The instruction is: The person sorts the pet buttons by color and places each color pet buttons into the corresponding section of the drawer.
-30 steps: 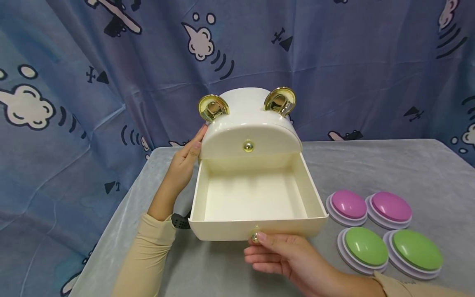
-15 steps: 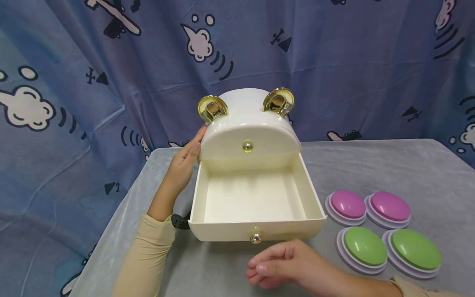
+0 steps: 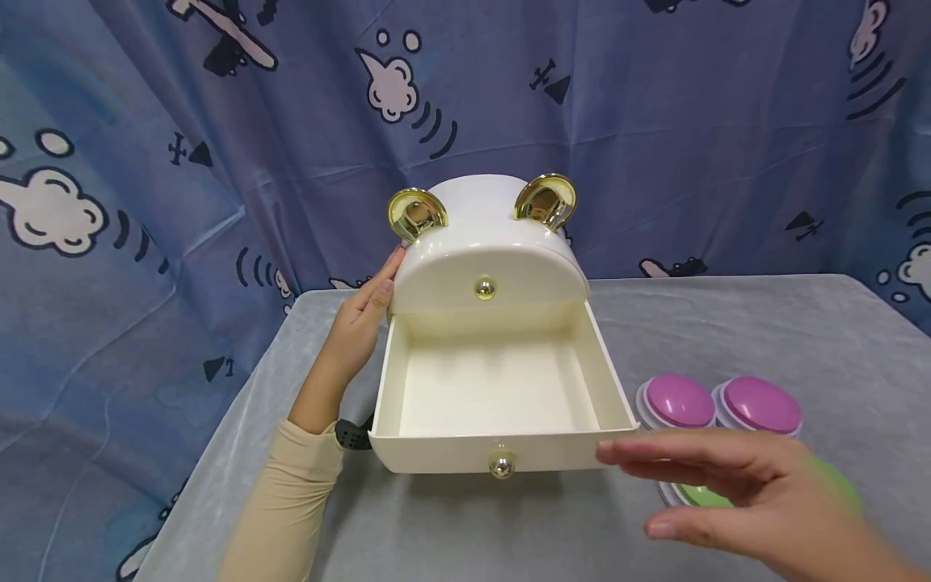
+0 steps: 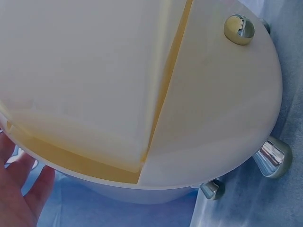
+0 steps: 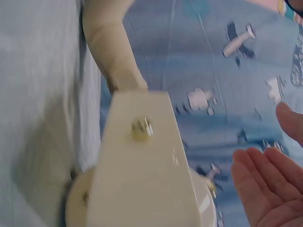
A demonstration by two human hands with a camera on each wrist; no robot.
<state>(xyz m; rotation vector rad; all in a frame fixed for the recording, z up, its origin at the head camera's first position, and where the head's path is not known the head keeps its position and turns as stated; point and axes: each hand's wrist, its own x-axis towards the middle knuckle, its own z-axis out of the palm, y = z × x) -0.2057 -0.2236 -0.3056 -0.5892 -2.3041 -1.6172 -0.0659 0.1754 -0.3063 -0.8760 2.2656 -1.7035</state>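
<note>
A white rounded storage box (image 3: 489, 202) with gold ear-shaped knobs stands in the middle of the head view. Its lower drawer (image 3: 502, 453) is pulled out and holds nothing. My left hand (image 3: 356, 323) rests along the box's left side with fingers fairly straight; the left wrist view has that hand (image 4: 21, 189) at the box's lower edge. Thumb and fingers spread apart, my right hand (image 3: 771, 493) holds nothing and hovers over the green domed buttons (image 3: 701, 495), largely hiding them. Behind it lie two pink domed buttons, a left one (image 3: 680, 399) and a right one (image 3: 762, 402), on pale round bases.
A grey cloth covers the table (image 3: 727, 331). Blue patterned curtain (image 3: 655, 162) hangs behind and along the left. The drawer's gold knob (image 3: 502, 465) juts toward the front. A dark strap (image 3: 354, 434) circles the left wrist.
My right hand has let go of the drawer knob, dropped a little, then moved right over the green buttons and spread its fingers. My left hand and the box have stayed put.
</note>
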